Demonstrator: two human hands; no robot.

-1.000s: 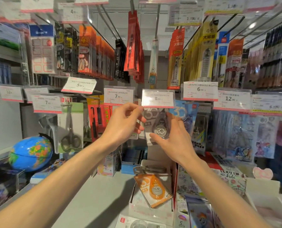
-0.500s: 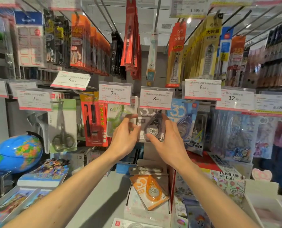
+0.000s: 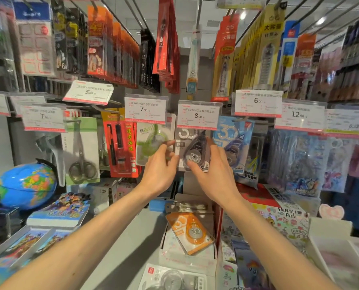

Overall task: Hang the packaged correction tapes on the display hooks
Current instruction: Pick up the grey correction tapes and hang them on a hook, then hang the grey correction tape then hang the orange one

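Note:
A grey packaged correction tape [image 3: 192,150] hangs under the price tag marked 8.00 [image 3: 198,116]. My right hand [image 3: 213,174] holds its right side, thumb on the front. My left hand [image 3: 159,168] touches its left edge with fingers bent. The hook itself is hidden behind the tag. An orange packaged correction tape [image 3: 190,232] lies in an open white box [image 3: 170,258] on the shelf below. Another tape in a clear pack [image 3: 172,278] lies at the bottom edge. A green tape pack [image 3: 151,139] hangs to the left, a blue one [image 3: 233,143] to the right.
Rows of packaged pens and refills hang overhead on long hooks. Scissors [image 3: 81,151] and a red pen pack [image 3: 120,147] hang at the left. A blue globe [image 3: 25,185] and notebooks [image 3: 59,210] sit on the grey shelf at the left; printed boxes [image 3: 283,216] stand at the right.
Both hands dropped from the price tag level to the grey pack's sides. The left hand came off the tag and moved in against the pack's left edge. The view tilted downward slightly.

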